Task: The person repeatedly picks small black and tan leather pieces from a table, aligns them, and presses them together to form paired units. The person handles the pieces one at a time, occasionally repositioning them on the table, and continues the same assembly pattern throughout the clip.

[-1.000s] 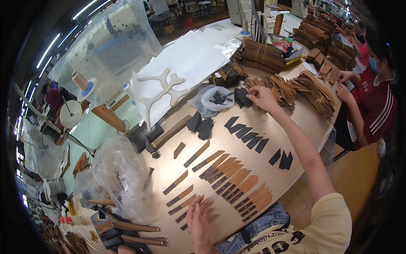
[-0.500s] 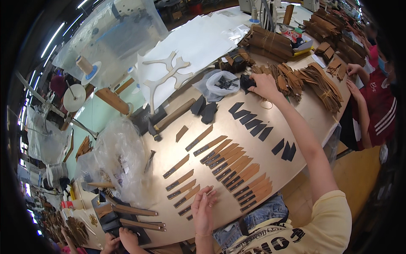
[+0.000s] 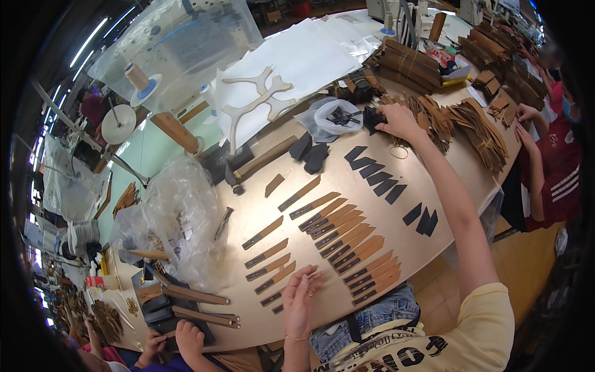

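Observation:
My right hand (image 3: 400, 122) is stretched to the far side of the table, its fingers closed on a small bundle of black pieces (image 3: 372, 119) beside a white plastic bag (image 3: 338, 116) of black scraps. My left hand (image 3: 300, 295) hovers near the table's front edge, palm turned inward, fingers loosely curled and apart, holding nothing. Next to it lie rows of brown leather strips (image 3: 356, 254) with black ends, and a shorter row of similar strips (image 3: 266, 253) to the left. Slanted black pieces (image 3: 379, 177) are laid out in a line below my right forearm.
A hammer (image 3: 260, 158) lies left of the black scraps (image 3: 310, 154). Crumpled clear plastic (image 3: 186, 217) sits at left. Bundled brown leather strips (image 3: 477, 133) are stacked at far right. Co-workers' hands are at lower left (image 3: 189, 338) and at the right edge (image 3: 527, 124).
The view has shifted slightly, moving the scene a little right. My right hand stays at the black bundle and my left hand hovers as before. A co-worker's hand at lower left has lifted a little.

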A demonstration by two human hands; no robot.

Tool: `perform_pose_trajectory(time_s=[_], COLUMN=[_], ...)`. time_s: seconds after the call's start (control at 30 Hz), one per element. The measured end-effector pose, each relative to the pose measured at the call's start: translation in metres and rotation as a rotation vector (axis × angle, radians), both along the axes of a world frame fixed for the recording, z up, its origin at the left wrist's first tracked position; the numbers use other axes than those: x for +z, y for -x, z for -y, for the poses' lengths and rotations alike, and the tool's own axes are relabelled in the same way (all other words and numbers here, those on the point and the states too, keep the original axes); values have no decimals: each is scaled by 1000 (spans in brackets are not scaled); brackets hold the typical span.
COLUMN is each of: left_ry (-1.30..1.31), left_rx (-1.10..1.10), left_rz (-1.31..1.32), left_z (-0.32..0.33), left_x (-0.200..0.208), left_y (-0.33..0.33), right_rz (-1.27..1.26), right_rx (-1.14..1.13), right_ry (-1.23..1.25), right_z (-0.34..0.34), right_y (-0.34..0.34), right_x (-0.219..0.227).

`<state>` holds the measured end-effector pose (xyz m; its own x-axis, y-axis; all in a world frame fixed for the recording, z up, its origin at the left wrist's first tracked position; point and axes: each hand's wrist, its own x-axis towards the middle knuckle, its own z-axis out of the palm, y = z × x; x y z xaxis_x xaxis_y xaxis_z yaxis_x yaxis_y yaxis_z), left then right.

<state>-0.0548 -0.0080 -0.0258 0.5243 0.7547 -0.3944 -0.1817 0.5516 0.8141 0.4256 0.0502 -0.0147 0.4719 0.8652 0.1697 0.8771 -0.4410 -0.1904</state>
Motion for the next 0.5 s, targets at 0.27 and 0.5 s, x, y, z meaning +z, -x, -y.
perform_pose_trajectory(time_s=[0.27,0.5], left_ry=[13,25], left_rx=[46,30], left_rz=[-9,6], left_z=[1,0], left_x=[-2,-3], left_y=[3,2], right_rz=[-147,-123], right_rx=[16,-62], right_ry=[-46,-115], right_z=[1,5], right_y=[-17,-13], right_x=[-1,3])
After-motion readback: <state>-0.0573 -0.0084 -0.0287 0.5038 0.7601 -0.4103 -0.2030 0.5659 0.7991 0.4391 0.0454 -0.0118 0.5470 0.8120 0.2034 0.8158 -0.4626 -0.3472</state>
